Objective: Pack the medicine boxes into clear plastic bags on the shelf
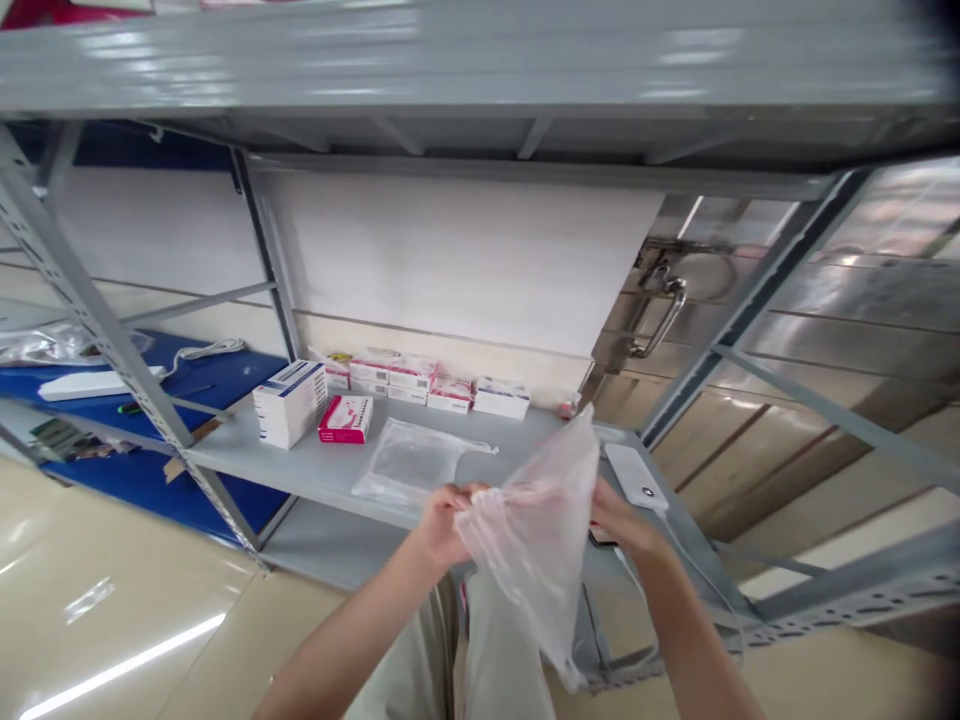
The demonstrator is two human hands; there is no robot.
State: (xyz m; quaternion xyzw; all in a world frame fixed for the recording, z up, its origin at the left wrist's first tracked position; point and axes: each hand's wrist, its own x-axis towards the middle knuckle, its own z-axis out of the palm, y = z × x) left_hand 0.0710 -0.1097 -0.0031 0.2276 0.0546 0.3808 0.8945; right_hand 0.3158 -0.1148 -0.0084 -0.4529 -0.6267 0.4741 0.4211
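A translucent plastic bag (551, 545) hangs spread between my two hands in front of the shelf. My left hand (448, 522) is closed on its gathered left edge. On the other side, my right hand (619, 518) grips the bag near its right edge, with its fingers mostly hidden behind the plastic. A faint reddish tint shows through the film; I cannot make out its cause. Flat on the shelf (330, 468), left of the held bag, lies another clear bag (416, 458). A dark phone-like object (602, 536) is partly visible beside my right hand.
A tall white-and-blue box (289, 405) and a pink-and-white box (346, 419) stand at the left. Several small boxes (394, 373) line the back. At the right lies a white device (635, 474) with a cable. Metal uprights and an upper shelf beam (480, 60) frame the space.
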